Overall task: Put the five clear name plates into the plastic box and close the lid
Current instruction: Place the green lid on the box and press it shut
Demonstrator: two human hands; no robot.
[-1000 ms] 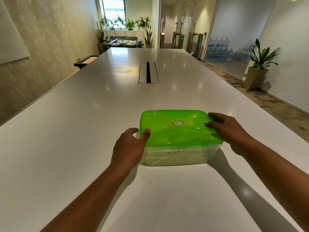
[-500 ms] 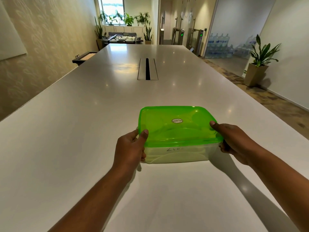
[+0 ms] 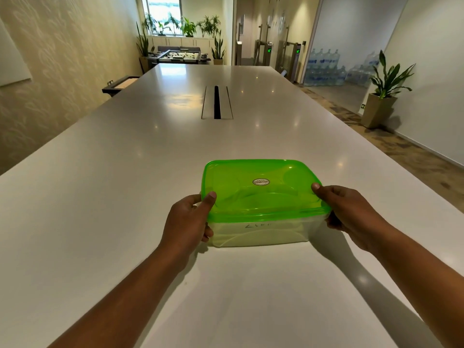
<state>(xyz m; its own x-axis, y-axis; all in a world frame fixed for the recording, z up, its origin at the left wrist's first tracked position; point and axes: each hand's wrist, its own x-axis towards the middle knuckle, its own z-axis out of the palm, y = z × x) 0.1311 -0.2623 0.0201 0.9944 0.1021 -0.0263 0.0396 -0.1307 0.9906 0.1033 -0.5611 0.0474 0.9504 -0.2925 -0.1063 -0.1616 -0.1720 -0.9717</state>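
Green lid (image 3: pixel 261 189) seated on clear plastic box (image 3: pixel 258 231), white table (image 3: pixel 125 172), centre view.
Left hand (image 3: pixel 187 222) at 9 o'clock, right hand (image 3: pixel 349 212) at 3: thumbs on rim, fingers clamping both sides, likely pressing it shut. Name plates indiscernible.

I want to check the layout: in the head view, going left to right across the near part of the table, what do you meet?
Left hand → plastic box with its green lid → right hand.

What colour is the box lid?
Translucent bright green lid, clearest in the head view.
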